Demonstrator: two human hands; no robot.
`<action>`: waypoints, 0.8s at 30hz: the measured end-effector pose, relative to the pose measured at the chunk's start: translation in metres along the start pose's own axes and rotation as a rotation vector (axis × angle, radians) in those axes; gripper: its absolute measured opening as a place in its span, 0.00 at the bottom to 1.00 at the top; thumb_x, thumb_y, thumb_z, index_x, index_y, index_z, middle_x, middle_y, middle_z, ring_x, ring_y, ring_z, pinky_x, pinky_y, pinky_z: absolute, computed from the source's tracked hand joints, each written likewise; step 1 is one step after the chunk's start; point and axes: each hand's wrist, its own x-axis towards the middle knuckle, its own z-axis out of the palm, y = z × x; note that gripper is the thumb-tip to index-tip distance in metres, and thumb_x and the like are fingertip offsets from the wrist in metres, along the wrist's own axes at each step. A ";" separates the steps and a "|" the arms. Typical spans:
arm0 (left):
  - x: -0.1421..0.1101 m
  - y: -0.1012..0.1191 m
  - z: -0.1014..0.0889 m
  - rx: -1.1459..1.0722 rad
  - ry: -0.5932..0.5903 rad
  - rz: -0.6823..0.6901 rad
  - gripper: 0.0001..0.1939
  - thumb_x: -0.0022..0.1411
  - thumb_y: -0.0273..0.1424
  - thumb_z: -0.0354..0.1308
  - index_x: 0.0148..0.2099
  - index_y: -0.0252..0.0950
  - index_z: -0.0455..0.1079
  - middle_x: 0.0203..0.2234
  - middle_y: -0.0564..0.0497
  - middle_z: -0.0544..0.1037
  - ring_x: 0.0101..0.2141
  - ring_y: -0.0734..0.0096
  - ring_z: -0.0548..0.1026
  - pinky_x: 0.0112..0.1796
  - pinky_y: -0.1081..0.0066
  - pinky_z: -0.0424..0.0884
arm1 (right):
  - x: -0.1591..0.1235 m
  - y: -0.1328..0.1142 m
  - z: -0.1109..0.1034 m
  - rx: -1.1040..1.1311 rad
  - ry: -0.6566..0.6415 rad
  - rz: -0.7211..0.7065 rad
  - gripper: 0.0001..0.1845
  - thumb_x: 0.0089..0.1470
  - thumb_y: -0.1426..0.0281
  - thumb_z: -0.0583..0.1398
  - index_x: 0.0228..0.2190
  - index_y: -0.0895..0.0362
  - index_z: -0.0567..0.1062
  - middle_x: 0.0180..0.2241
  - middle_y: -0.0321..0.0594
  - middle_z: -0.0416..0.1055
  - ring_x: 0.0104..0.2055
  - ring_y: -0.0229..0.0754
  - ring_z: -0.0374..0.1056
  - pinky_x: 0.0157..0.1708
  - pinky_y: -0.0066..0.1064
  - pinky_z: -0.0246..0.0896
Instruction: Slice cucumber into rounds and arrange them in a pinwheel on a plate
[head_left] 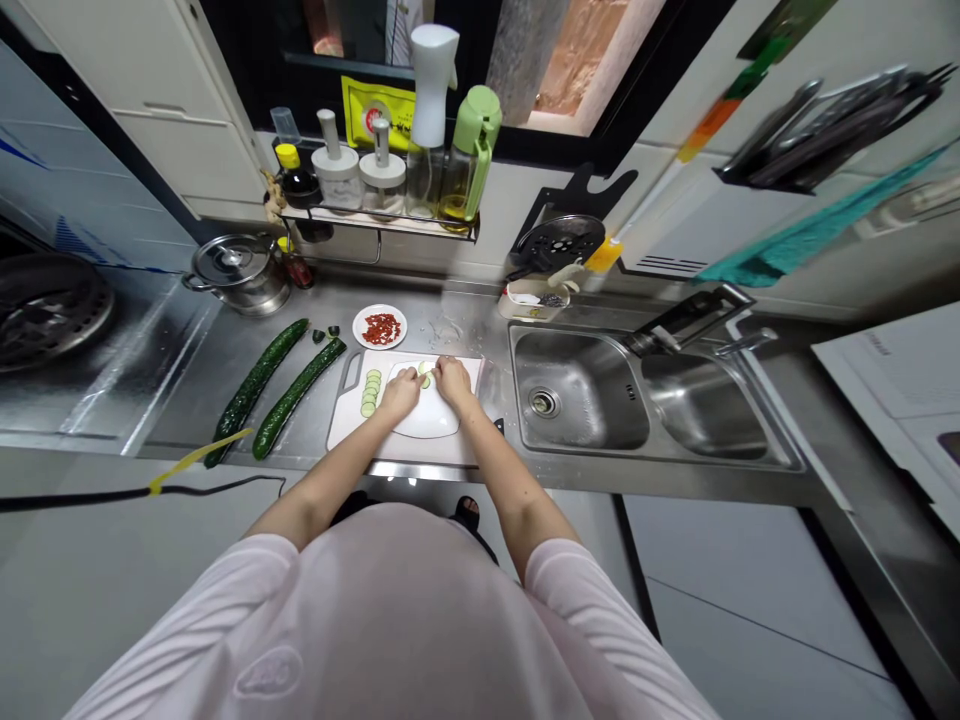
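A white plate (pixel 426 422) lies on the white cutting board (pixel 349 425), close to the counter's front edge. Over its far part, my left hand (pixel 401 393) and my right hand (pixel 454 380) come close together with fingers curled in. Pale green cucumber slices (pixel 426 381) show between the fingertips, and both hands seem to pinch at them; the fingers partly cover them. Left of the plate, an overlapping row of cucumber slices (pixel 370 393) rests on the board. Two whole dark green cucumbers (pixel 261 385) lie left of the board, with small cut ends (pixel 319 336) beside them.
Behind the board sits a small plate of chopped red pieces (pixel 382 327). A lidded steel pot (pixel 238 272) stands back left, and a double sink (pixel 581 390) is at the right. Bottles and jars fill the wall shelf (pixel 382 217). A black cord (pixel 172 490) crosses at the left.
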 end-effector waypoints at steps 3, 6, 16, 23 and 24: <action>0.000 0.001 -0.001 -0.023 0.002 -0.006 0.19 0.67 0.28 0.44 0.57 0.39 0.66 0.46 0.43 0.68 0.49 0.62 0.64 0.44 0.69 0.62 | -0.003 0.003 0.000 -0.012 0.013 0.020 0.11 0.62 0.69 0.53 0.44 0.58 0.71 0.45 0.48 0.69 0.47 0.45 0.62 0.44 0.31 0.57; 0.000 0.001 -0.002 -0.043 0.004 -0.004 0.19 0.67 0.27 0.44 0.56 0.39 0.67 0.45 0.44 0.68 0.49 0.62 0.64 0.45 0.69 0.63 | -0.005 0.003 0.000 -0.022 0.009 0.023 0.11 0.61 0.69 0.54 0.44 0.58 0.70 0.45 0.48 0.69 0.48 0.45 0.62 0.44 0.31 0.57; -0.005 -0.001 0.000 -0.095 0.087 -0.077 0.19 0.63 0.24 0.47 0.54 0.39 0.69 0.45 0.44 0.70 0.49 0.63 0.66 0.49 0.67 0.65 | -0.009 0.005 -0.001 -0.009 0.009 0.007 0.10 0.62 0.68 0.54 0.43 0.57 0.70 0.45 0.47 0.69 0.48 0.45 0.61 0.45 0.31 0.56; -0.007 -0.001 -0.001 -0.003 0.072 -0.031 0.21 0.65 0.26 0.46 0.58 0.44 0.66 0.45 0.46 0.69 0.48 0.63 0.65 0.44 0.69 0.67 | -0.007 0.005 -0.001 -0.010 -0.013 0.006 0.11 0.62 0.68 0.53 0.45 0.57 0.70 0.46 0.48 0.68 0.48 0.45 0.61 0.46 0.31 0.55; -0.007 0.000 -0.002 0.006 0.067 -0.027 0.20 0.66 0.27 0.45 0.58 0.44 0.66 0.45 0.46 0.68 0.47 0.63 0.64 0.43 0.69 0.66 | -0.007 0.006 -0.001 -0.012 -0.012 0.003 0.12 0.62 0.68 0.53 0.45 0.57 0.70 0.46 0.48 0.68 0.48 0.45 0.61 0.46 0.31 0.55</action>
